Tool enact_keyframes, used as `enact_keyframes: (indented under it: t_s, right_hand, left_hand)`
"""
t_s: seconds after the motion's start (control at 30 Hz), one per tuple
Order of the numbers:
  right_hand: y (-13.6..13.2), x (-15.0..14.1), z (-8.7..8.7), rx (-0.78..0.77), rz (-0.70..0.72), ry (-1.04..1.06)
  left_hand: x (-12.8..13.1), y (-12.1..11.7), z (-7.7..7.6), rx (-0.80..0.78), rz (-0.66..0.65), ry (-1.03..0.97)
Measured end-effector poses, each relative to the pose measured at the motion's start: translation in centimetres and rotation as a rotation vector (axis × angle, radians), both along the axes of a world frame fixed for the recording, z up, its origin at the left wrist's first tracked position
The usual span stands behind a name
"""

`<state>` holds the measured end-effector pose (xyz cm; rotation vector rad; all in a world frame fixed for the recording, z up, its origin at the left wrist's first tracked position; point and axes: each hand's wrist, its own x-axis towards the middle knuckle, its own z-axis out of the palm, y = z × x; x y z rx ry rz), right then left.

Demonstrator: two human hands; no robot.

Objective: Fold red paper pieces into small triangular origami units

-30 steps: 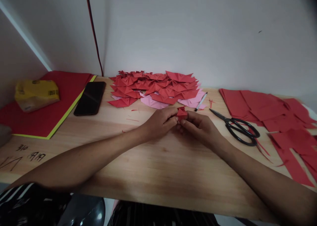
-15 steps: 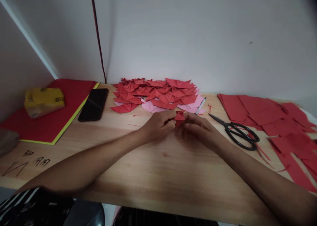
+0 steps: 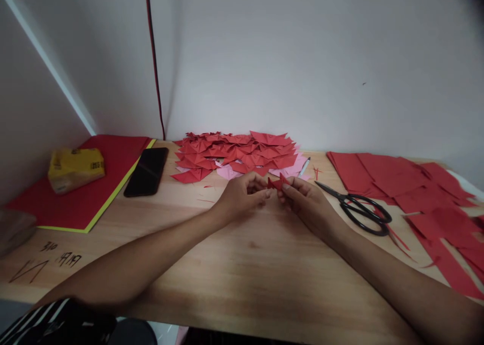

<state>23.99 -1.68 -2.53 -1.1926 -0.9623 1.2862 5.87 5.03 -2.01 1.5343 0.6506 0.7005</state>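
Note:
A small folded red paper piece [image 3: 278,183] with pointed corners is held up over the middle of the table. My right hand [image 3: 307,201] pinches it at its right side between thumb and fingers. Beside its left corner is my left hand [image 3: 244,193], the fingers loosely curled and the thumb apart from them. Whether the left fingertips touch the paper I cannot tell. Just behind the hands lies a heap of folded red paper pieces [image 3: 238,151], with pink paper pieces [image 3: 228,171] under its front edge.
Black-handled scissors [image 3: 363,211] and a pen [image 3: 304,167] lie to the right. Cut red paper sheets [image 3: 393,178] spread beyond them. At left are a phone [image 3: 146,172], large red sheets [image 3: 75,211] and a yellow packet [image 3: 76,169]. A wall [image 3: 283,57] rises behind the wooden table [image 3: 249,274].
My left fingers have loosened from the folded paper. The paper has turned, its corners now pointing up, in my right hand's pinch. The camera view has shifted slightly.

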Motion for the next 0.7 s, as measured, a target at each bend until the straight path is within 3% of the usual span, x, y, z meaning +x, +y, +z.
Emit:
enact_keyframes:
  t_s: [0.7]
  right_hand:
    - [0.05, -0.24, 0.18, -0.008, 0.019, 0.046]
  left_hand:
    - [0.68, -0.82, 0.79, -0.085, 0.134, -0.061]
